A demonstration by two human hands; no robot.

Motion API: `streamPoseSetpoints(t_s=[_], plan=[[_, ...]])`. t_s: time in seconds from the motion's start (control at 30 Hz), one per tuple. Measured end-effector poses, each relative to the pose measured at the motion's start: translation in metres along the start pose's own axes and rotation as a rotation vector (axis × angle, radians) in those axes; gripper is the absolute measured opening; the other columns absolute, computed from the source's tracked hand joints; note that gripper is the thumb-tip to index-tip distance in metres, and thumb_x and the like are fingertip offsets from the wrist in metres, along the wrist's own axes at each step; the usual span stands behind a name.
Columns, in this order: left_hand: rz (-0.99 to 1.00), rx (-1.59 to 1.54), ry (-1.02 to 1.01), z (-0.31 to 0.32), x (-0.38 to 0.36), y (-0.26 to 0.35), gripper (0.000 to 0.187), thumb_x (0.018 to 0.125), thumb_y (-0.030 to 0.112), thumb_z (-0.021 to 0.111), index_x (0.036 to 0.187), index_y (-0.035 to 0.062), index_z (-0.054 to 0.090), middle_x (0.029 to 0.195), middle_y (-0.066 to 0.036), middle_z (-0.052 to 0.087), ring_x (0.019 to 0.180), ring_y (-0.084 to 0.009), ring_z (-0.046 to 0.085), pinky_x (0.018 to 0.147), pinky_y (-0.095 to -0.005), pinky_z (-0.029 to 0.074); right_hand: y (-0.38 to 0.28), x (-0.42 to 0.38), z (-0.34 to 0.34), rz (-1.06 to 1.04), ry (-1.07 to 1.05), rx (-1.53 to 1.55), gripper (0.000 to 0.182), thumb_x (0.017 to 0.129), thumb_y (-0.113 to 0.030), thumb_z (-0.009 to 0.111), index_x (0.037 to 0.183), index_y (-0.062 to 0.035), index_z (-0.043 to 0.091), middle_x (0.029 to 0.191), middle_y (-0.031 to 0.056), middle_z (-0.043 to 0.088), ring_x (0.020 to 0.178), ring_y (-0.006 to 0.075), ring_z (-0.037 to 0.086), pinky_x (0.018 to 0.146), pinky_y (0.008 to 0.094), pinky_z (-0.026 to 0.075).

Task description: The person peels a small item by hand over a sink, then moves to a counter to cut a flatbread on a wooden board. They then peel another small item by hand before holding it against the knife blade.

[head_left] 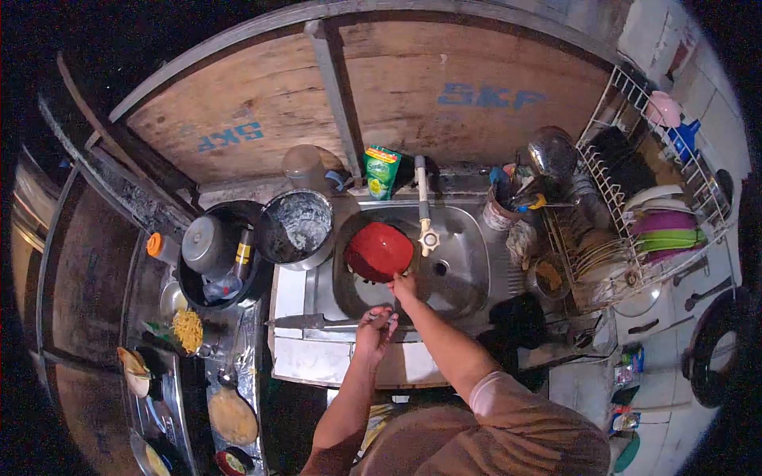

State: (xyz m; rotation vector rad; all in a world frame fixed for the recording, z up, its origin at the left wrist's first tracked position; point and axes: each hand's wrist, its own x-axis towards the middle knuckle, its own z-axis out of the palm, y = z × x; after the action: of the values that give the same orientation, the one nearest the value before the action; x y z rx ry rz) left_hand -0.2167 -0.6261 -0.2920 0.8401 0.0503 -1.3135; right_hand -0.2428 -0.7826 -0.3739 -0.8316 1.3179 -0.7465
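Observation:
A red bowl is tilted over the left part of the metal sink, its inside facing up toward me. My right hand grips the bowl by its near rim. Closer to me, my left hand is raised over the sink's front edge with its fingers curled in. Whatever it holds, if anything, is too small to make out. Left of that hand, a long flat dark blade-like thing lies along the counter edge. The faucet with a pale knob stands beside the bowl.
A green pouch stands behind the sink. To the left are a floury pot and a black basin holding cookware. At right, a utensil container stands before a white dish rack with plates.

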Motion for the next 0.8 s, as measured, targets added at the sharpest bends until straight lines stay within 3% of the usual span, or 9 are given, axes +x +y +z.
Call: streamPoseSetpoints(t_s=[0.17,0.23,0.27,0.37,0.47,0.53,0.6,0.7,0.8], plan=[[-0.054,-0.027,-0.058,-0.009,0.026,-0.01,0.012,0.086,-0.002,0.05,0.096,0.0044,0.052,0.091,-0.008,0.058,0.081,-0.0218,0.06,0.069,-0.0333,0.053,0.006,0.0,-0.035,-0.036,-0.214,-0.089,0.027,0.087,-0.012,0.053,0.112,-0.0039,0.046,0.079,0.0115,0.062,0.062,0.0197,0.06,0.054,0.0327,0.049],[-0.146,-0.104,-0.005,0.019,0.027,0.001,0.021,0.083,-0.009,0.045,0.098,0.0049,0.051,0.094,-0.008,0.056,0.083,-0.0231,0.06,0.072,-0.0354,0.053,0.036,0.042,-0.07,-0.31,0.164,-0.739,0.02,0.081,-0.008,0.056,0.1,-0.0042,0.054,0.088,0.0126,0.062,0.078,0.024,0.061,0.069,0.0352,0.049],[-0.149,-0.112,-0.011,0.026,0.035,0.0,0.021,0.083,-0.009,0.045,0.098,0.0049,0.051,0.094,-0.008,0.056,0.083,-0.0231,0.06,0.072,-0.0354,0.053,0.006,0.026,-0.087,-0.42,0.288,-0.651,0.016,0.077,-0.005,0.058,0.092,-0.0046,0.059,0.086,0.013,0.062,0.081,0.0267,0.06,0.076,0.0366,0.047],[-0.15,-0.119,-0.137,0.033,0.069,-0.013,0.024,0.081,-0.012,0.044,0.097,0.0049,0.051,0.094,-0.008,0.056,0.087,-0.0236,0.06,0.073,-0.0341,0.054,-0.107,-0.031,-0.101,-0.767,0.269,-0.475,0.034,0.075,-0.007,0.06,0.108,-0.0041,0.054,0.091,0.0172,0.06,0.09,0.0336,0.059,0.079,0.0382,0.047],[-0.064,-0.104,-0.145,0.053,0.103,-0.028,0.018,0.083,-0.009,0.047,0.094,0.0033,0.053,0.094,-0.009,0.057,0.087,-0.0223,0.06,0.072,-0.0324,0.055,-0.173,-0.059,-0.084,-0.855,0.06,-0.677,0.036,0.079,-0.017,0.063,0.11,-0.0018,0.053,0.099,0.0157,0.058,0.086,0.0272,0.06,0.075,0.0381,0.048],[-0.038,-0.092,-0.121,0.068,0.111,-0.028,0.014,0.083,-0.007,0.049,0.092,0.0026,0.053,0.094,-0.009,0.058,0.087,-0.0216,0.06,0.072,-0.0315,0.055,-0.186,-0.057,-0.074,-1.006,-0.036,-1.278,0.043,0.078,-0.027,0.067,0.111,-0.0031,0.052,0.108,0.0167,0.054,0.092,0.0311,0.059,0.076,0.0411,0.048],[-0.008,-0.079,-0.101,0.067,0.13,-0.035,0.01,0.084,-0.004,0.051,0.091,0.002,0.054,0.095,-0.01,0.059,0.087,-0.0209,0.061,0.072,-0.0307,0.055,-0.201,-0.056,-0.066,-0.758,-0.116,-1.413,0.042,0.077,-0.027,0.066,0.111,-0.0054,0.053,0.115,0.0158,0.05,0.097,0.0343,0.057,0.079,0.0437,0.048],[-0.019,0.073,-0.266,0.062,0.153,-0.04,0.015,0.083,-0.005,0.05,0.097,0.0007,0.054,0.099,-0.011,0.059,0.088,-0.0211,0.061,0.074,-0.0294,0.054,-0.206,-0.03,-0.071,-0.987,-0.336,-1.624,0.036,0.077,-0.02,0.062,0.11,-0.0072,0.054,0.115,0.0134,0.05,0.104,0.0311,0.054,0.085,0.044,0.045],[-0.143,-0.22,-0.258,0.07,0.162,-0.038,0.023,0.082,-0.006,0.047,0.104,-0.0001,0.052,0.101,-0.013,0.059,0.088,-0.0212,0.061,0.076,-0.0284,0.054,-0.223,-0.026,-0.084,-1.241,-0.672,-1.692,0.035,0.076,-0.013,0.058,0.11,-0.0075,0.055,0.117,0.0108,0.05,0.109,0.0279,0.05,0.09,0.0421,0.043]])
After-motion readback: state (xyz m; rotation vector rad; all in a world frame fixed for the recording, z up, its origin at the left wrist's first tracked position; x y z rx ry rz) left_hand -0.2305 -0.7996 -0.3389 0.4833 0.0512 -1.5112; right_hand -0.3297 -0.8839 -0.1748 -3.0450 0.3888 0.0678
